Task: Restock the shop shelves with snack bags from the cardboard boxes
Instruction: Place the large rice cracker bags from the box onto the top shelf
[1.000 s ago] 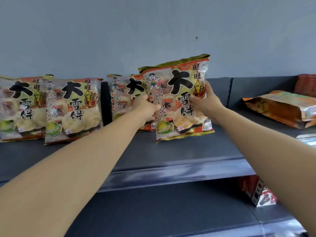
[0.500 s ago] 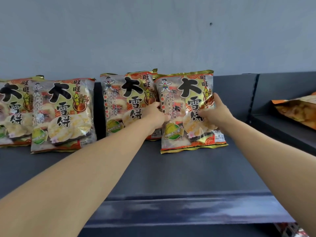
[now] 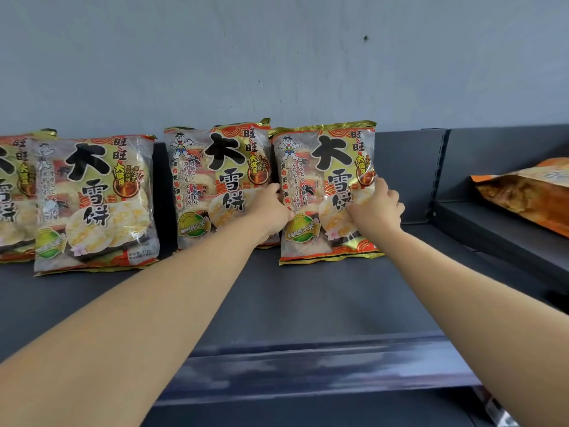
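Head view: the bag (image 3: 326, 192) stands upright on its bottom seam at the far side of the shelf (image 3: 308, 303), label facing forward. The left hand (image 3: 271, 208) grips the bag's left edge with curled fingers, and the right hand (image 3: 374, 208) grips the right edge in the same way. The bag's left edge meets the neighbour (image 3: 215, 186); whether it touches or overlaps cannot be told. A third bag (image 3: 92, 204) stands further left, with a gap between it and the neighbour. An orange pack (image 3: 529, 195) lies on the adjoining shelf to the right. Assessment: placement appears nearly complete. To finish well, the bag should be squared with the row, seated flat on its seam and leaned slightly back so it does not slide forward on release. The hands should let go one at a time, left first, without dragging the neighbour. The contents look brittle, so a light grip is advised.
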`<action>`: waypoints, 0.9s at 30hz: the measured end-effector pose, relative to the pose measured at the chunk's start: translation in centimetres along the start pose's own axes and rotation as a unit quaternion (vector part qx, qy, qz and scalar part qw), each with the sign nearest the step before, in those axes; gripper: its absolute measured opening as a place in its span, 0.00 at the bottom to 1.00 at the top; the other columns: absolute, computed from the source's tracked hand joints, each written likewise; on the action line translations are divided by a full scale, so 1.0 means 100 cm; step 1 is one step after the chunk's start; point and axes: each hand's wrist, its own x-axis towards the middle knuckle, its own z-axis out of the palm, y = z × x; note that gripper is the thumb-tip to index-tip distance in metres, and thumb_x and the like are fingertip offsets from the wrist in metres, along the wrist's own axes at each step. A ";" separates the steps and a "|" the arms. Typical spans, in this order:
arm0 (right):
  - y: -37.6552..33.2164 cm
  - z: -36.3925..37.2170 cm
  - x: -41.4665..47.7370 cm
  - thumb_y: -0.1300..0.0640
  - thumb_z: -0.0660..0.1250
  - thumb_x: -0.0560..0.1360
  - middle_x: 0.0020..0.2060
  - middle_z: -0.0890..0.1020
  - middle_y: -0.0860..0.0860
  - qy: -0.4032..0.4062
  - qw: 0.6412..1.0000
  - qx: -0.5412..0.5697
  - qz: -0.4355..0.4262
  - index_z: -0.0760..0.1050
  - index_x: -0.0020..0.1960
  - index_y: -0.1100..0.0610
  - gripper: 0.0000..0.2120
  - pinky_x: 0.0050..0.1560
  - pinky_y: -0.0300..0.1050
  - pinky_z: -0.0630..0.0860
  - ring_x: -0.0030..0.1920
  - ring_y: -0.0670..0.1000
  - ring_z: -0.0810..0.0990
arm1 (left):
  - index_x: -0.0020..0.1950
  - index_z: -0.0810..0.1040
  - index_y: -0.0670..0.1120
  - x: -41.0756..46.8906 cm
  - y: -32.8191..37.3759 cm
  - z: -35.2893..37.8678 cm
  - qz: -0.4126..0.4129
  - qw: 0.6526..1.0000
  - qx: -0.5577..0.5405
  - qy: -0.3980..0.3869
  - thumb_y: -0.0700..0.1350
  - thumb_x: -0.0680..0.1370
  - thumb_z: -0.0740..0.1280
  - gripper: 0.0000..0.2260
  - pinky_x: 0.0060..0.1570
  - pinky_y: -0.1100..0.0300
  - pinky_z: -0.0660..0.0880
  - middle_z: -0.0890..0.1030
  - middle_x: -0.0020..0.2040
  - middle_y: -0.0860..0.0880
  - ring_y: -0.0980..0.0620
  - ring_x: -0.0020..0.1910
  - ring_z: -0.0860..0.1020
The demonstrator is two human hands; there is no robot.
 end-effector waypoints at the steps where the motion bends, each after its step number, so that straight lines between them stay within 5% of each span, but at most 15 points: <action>1: 0.000 -0.001 -0.005 0.52 0.66 0.75 0.71 0.62 0.57 -0.002 1.000 -0.008 -0.001 0.54 0.76 0.55 0.34 0.67 0.57 0.63 0.70 0.61 0.60 | 0.72 0.65 0.43 -0.002 0.001 0.000 0.000 1.000 0.006 0.007 0.34 0.74 0.69 0.28 0.63 0.50 0.73 0.74 0.66 0.44 0.44 0.63 0.74; 13: -0.021 -0.046 -0.083 0.51 0.65 0.76 0.70 0.66 0.55 -0.009 0.988 -0.131 -0.084 0.60 0.73 0.54 0.29 0.68 0.56 0.60 0.71 0.59 0.61 | 0.64 0.74 0.43 -0.072 0.026 -0.031 0.099 0.993 0.064 0.012 0.36 0.78 0.63 0.14 0.53 0.59 0.72 0.78 0.59 0.44 0.48 0.57 0.76; 23: -0.025 -0.098 -0.221 0.53 0.64 0.77 0.67 0.70 0.54 0.025 0.968 -0.206 -0.143 0.66 0.71 0.54 0.24 0.67 0.53 0.60 0.69 0.57 0.65 | 0.58 0.78 0.39 -0.205 0.031 -0.053 0.254 0.961 0.010 -0.107 0.35 0.75 0.66 0.11 0.42 0.67 0.73 0.78 0.47 0.46 0.51 0.46 0.76; 27: 0.011 -0.111 -0.287 0.54 0.65 0.76 0.67 0.71 0.54 0.012 0.963 -0.253 -0.091 0.67 0.70 0.55 0.23 0.68 0.53 0.61 0.69 0.57 0.65 | 0.58 0.77 0.40 -0.263 0.005 -0.031 0.236 0.948 -0.019 -0.214 0.36 0.75 0.66 0.12 0.51 0.56 0.75 0.78 0.45 0.46 0.51 0.44 0.76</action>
